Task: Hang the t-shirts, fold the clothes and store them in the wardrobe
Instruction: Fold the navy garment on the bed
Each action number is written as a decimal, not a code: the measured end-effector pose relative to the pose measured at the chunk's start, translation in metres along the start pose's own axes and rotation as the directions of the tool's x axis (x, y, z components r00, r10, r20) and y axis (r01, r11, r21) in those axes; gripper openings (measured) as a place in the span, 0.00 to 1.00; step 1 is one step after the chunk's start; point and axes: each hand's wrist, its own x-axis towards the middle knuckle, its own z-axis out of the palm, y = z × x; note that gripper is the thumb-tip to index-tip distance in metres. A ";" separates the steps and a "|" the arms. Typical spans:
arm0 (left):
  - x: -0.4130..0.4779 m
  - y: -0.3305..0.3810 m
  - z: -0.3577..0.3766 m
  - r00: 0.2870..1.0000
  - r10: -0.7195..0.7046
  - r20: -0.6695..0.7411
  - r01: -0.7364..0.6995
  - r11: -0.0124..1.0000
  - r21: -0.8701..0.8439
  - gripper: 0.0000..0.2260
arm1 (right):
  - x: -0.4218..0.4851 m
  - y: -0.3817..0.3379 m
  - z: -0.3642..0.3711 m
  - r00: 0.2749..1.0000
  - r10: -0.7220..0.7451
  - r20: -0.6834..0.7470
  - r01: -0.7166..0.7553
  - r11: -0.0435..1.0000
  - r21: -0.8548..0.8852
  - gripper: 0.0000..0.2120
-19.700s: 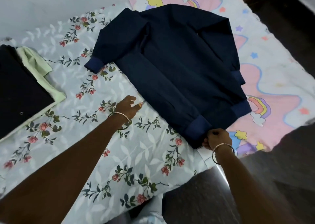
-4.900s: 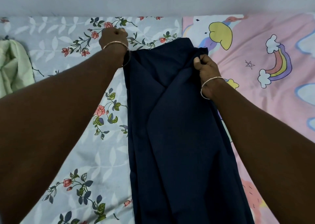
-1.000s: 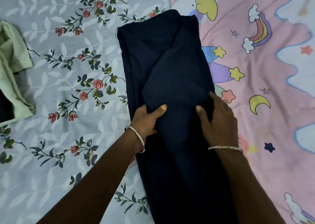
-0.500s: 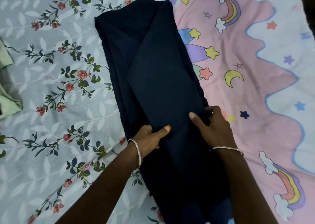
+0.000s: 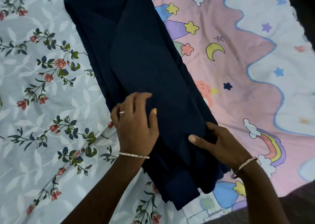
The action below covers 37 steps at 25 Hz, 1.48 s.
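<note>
A navy blue shirt (image 5: 139,62) lies on the bed, folded lengthwise into a long narrow strip with its sleeves tucked in and a cuff showing at the near end. My left hand (image 5: 135,121) lies flat on the strip's left side, fingers spread and pressing the cloth. My right hand (image 5: 218,143) is at the strip's right edge near the lower end, thumb on top and fingers curled round the fabric edge.
The bed carries a grey floral sheet (image 5: 42,104) on the left and a pink cartoon sheet (image 5: 247,70) with rainbows and stars on the right. Dark floor (image 5: 300,205) shows past the bed's near right corner.
Both hands slid down the strip toward its near end. The view shifted, so the green and dark clothes at the left are out of frame.
</note>
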 end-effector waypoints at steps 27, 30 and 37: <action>0.007 -0.034 0.082 0.760 0.443 0.476 -0.575 0.799 0.174 0.27 | -0.062 0.020 0.129 0.721 0.636 -0.275 0.187 0.203 0.961 0.39; 0.008 -0.036 0.083 0.743 0.479 0.468 -0.621 0.754 0.213 0.26 | -0.053 0.019 0.128 0.600 0.707 -0.375 0.214 0.309 0.927 0.30; 0.019 -0.027 0.073 0.697 0.490 0.523 -0.613 0.786 0.081 0.26 | -0.065 0.010 0.109 0.639 0.585 -0.500 0.318 0.391 0.864 0.36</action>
